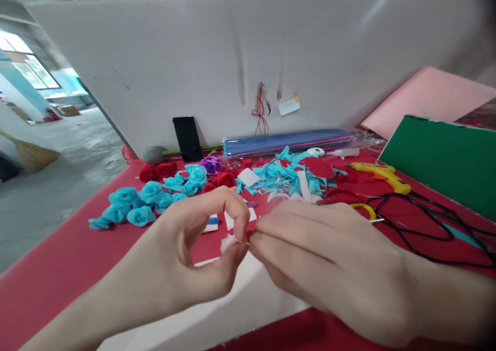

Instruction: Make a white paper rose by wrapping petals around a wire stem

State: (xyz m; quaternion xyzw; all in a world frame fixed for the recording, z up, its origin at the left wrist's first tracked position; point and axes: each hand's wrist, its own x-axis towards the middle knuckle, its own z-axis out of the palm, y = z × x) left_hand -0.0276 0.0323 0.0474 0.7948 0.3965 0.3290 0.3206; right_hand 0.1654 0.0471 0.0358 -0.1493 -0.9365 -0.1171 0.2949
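Above the middle of the red table, my left hand (170, 242) pinches a small whitish, crinkled piece of paper (228, 242) between thumb and forefinger. My right hand (333, 253) meets it there, its fingers pressed together at the right edge of the same piece; its thumb is hidden. Below both hands lies a long white strip (186, 322). Just beyond them are white cards (228, 222) and a heap of light blue paper scraps (275, 175). Blue paper flowers (141, 216) cluster beyond my left forearm.
Beyond my right hand are a yellow glue gun (382, 173), a looped black cord (403, 248) and yellow-handled scissors (366, 209). A black phone (187, 138) leans on the white back panel (174, 57). A green board (445, 160) stands at the right.
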